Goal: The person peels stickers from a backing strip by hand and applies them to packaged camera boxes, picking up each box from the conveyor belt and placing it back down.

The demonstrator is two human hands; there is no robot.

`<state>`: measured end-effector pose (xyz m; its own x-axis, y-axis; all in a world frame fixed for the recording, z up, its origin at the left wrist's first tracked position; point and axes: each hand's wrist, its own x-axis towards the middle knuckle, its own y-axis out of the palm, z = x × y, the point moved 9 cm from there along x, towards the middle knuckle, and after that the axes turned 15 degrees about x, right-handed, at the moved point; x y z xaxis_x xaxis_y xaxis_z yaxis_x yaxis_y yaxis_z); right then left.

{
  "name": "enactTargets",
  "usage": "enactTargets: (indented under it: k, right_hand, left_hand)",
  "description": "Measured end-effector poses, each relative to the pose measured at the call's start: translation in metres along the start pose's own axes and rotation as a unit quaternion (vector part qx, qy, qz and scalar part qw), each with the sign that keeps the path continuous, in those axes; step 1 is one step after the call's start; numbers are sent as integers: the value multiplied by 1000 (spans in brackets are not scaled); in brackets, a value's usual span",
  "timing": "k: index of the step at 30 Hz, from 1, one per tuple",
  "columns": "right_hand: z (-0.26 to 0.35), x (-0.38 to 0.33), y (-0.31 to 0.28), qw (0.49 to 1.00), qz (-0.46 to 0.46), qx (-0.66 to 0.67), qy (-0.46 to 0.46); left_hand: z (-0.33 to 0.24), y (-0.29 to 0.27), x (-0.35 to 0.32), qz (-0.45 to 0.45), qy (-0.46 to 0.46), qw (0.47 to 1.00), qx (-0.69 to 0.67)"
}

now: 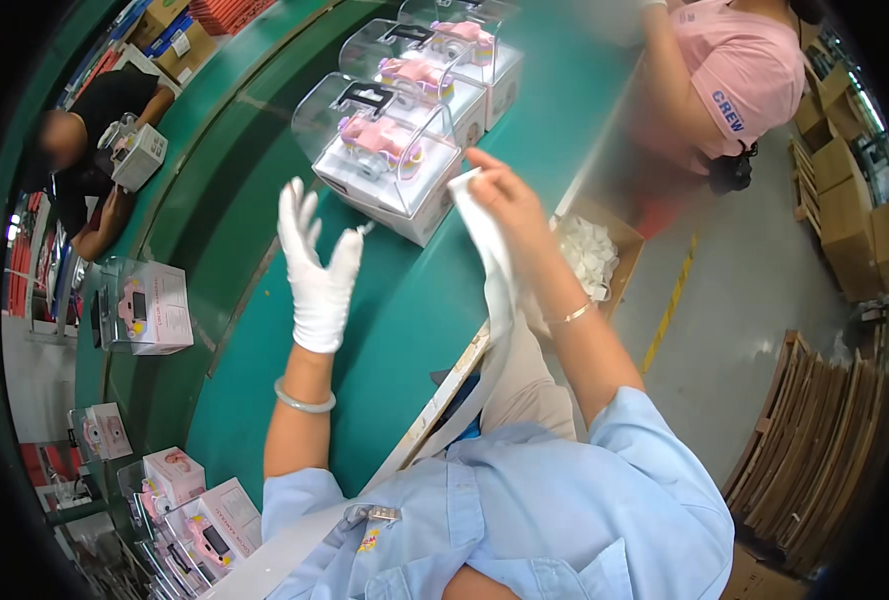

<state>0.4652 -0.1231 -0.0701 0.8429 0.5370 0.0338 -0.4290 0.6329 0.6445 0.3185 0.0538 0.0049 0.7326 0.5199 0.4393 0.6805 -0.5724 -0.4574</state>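
My left hand (320, 275), in a white glove, is raised over the green table with its fingers apart and nothing in it. My right hand (513, 208) is bare and pinches the upper end of a long white strip (498, 285), which hangs down toward my lap. Between and just beyond my hands sits a white box (390, 200) topped by a clear plastic cover with a black handle. Inside that cover is a pink toy camera (377, 138). Neither hand appears to touch the box.
Two similar boxes (483, 95) stand behind it in a row. More packaged toys (160, 310) line the left side. A person in pink (725, 75) works at the far right, another in black (90, 150) at left. A carton of white pieces (590, 255) stands right of the table.
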Motion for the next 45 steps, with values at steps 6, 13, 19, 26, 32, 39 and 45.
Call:
enactTargets:
  k: [6,13,19,26,32,39,45]
  right_hand:
    - [-41,-48,67,967,238,-82,-50]
    - [-51,-60,74,971,235,-39,-18]
    - [-25,-90,53,984,152,-95,18]
    - [11,-139,32,983,11,13,180]
    - [-9,-150,88,967,98,-74,223]
    - [-35,-181,146,948,196,-57,243]
    - [-43,-201,176,930,271,-77,234]
  left_hand:
    - [15,4,-28,-56,-80,993,-61]
    - [12,0,-18,-187,-71,968,153]
    - [32,-44,-18,-266,-70,958,75]
    - [64,-94,-67,-47,-286,882,-371]
    - [68,-199,-145,-241,-184,949,90]
    - [-81,-114,-171,5,-26,997,77]
    - [-81,-115,-177,-32,86,991,97]
